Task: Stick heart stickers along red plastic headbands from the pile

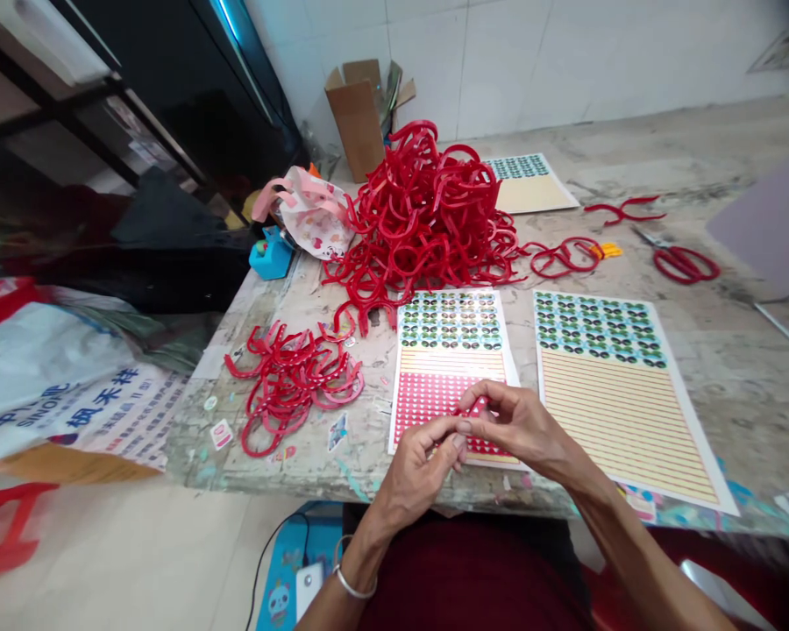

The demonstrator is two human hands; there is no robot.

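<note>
My left hand [415, 471] and my right hand [516, 422] meet over a sticker sheet [451, 361] near the table's front edge. Between their pinched fingertips is a red plastic piece [479, 407] with white marks; the fingers hide most of it. Beneath them, the sheet carries rows of green ovals, yellow strips and a red area with small white hearts. To the left lies a small heap of curved red pieces [302, 372], some with white dots. Behind the sheet rises a large pile of plain curved red pieces [427, 210].
A second sticker sheet [621, 403] lies at right, another sheet [532, 180] at the back. Scissors [680, 261] with red handles and a red X-shaped piece [623, 210] lie further right. A blue tape dispenser [271, 254], a patterned pouch [316, 210] and a carton [356, 123] stand left and behind.
</note>
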